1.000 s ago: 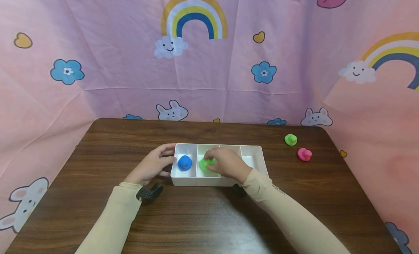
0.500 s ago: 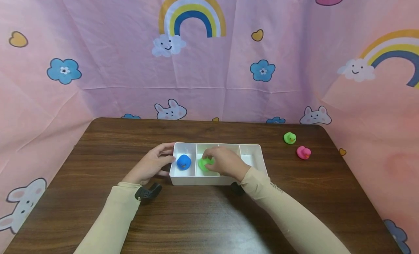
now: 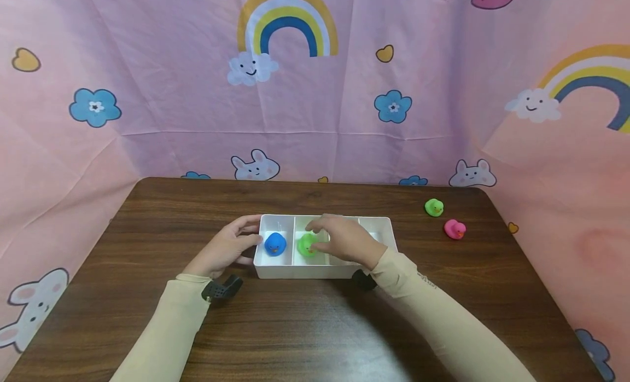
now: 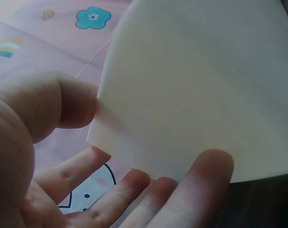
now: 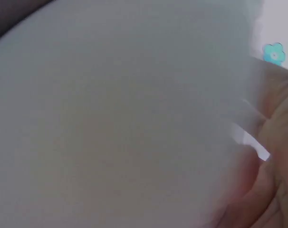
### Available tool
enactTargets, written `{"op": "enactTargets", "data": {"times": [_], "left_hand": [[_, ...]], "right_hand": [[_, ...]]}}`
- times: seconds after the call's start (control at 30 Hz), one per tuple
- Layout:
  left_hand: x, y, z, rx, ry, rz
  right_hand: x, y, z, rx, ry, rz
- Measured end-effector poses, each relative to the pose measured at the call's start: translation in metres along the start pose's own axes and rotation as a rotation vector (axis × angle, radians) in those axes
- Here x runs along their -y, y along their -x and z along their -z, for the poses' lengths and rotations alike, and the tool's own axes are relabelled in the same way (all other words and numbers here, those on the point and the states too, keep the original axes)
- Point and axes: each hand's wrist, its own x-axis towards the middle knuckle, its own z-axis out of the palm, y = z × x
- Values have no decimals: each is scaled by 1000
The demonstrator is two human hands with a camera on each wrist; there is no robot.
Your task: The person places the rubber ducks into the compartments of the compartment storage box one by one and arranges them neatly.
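A white divided tray (image 3: 305,272) sits on the table in the head view. My left hand (image 3: 227,247) holds its left end. In the left wrist view, the thumb (image 4: 80,104) and the fingertips meet the tray's wall. A blue rubber duck (image 3: 275,244) stands in the leftmost compartment, and a green rubber duck (image 3: 306,244) in the compartment to its right. Over the tray, just right of that green duck, my right hand (image 3: 346,241) has its thumb and fingers spread, holding nothing. Blurred white tray wall (image 5: 125,118) fills most of the right wrist view and covers the fingertips.
At the table's back right stand a second green duck (image 3: 434,207) and a pink duck (image 3: 455,229). The tray's right compartments are partly hidden by the right hand. A printed cloth (image 3: 305,108) hangs behind the brown table (image 3: 295,327).
My right hand has let go of the green duck in the tray and moved slightly right, its fingers spreading. The left hand keeps its place at the tray's end.
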Motion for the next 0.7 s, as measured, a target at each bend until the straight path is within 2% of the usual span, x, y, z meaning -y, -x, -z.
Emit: {"op": "enactTargets", "data": {"times": [0.13, 0.27, 0.4, 0.53, 0.7], "left_hand": [[1, -1, 1, -1, 1, -5], [1, -1, 1, 0, -7, -8], [1, 0, 1, 2, -11, -7], [1, 0, 1, 5, -4, -10], [1, 1, 1, 2, -8, -15]], "right_hand": [[-5, 13, 22, -72, -34, 1], [-19, 30, 44, -118, -80, -37], [-38, 49, 62, -145, -102, -54], [-64, 67, 76, -183, -71, -47], [-92, 90, 88, -186, -76, -142]]}}
